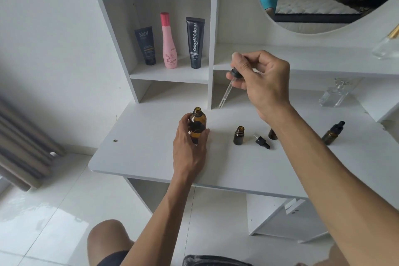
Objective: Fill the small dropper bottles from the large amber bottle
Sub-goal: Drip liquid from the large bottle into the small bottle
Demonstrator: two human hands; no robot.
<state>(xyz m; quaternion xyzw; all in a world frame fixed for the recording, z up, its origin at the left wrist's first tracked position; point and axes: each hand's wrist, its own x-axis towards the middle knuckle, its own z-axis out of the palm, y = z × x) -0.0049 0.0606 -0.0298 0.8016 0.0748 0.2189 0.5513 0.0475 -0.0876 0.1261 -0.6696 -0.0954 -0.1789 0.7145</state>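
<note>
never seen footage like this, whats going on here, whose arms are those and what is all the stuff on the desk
There is no machine here. The one picture comes from a camera worn on a person's head, looking down at their own arms. The left hand grips the large amber bottle, which is open and stands on the white desk. The right hand pinches a long glass dropper in the air. On the desk stand an open small bottle, a loose dropper cap lying beside it, and a capped small bottle further right.
</note>
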